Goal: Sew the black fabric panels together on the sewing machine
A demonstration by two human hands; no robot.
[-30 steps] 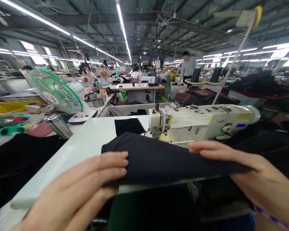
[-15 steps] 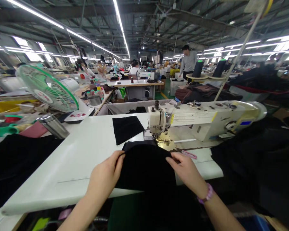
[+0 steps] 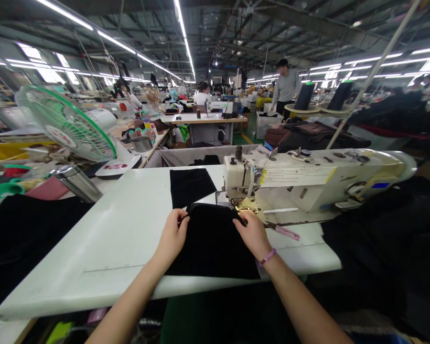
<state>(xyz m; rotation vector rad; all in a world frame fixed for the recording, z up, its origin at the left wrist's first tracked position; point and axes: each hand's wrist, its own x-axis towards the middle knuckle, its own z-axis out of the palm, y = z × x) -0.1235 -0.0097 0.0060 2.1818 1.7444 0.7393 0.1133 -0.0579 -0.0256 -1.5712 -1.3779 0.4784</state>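
Observation:
A piece of black fabric [image 3: 215, 243] lies on the white sewing table [image 3: 129, 229], its far edge close to the needle area of the sewing machine [image 3: 238, 179]. My left hand [image 3: 175, 229] pinches the fabric's upper left corner. At the upper right corner my right hand [image 3: 250, 231], with a purple bracelet on its wrist, pinches the same fabric just in front of the presser foot. Another black fabric piece [image 3: 191, 184] rests flat behind, left of the machine head. Pink-handled thread snips [image 3: 286, 232] lie right of my right hand.
A white pen-like stick [image 3: 280, 210] lies on the machine bed. To the left stand a steel flask [image 3: 77, 184] and a green-rimmed fan [image 3: 68, 126]. Dark cloth [image 3: 387, 239] heaps at the right. Thread cones [image 3: 304, 97] stand behind the machine. A person [image 3: 286, 88] in grey stands farther back.
Both hands have carried the black fabric forward, toward the machine, and laid it flatter on the table. My right hand has come closer to my left.

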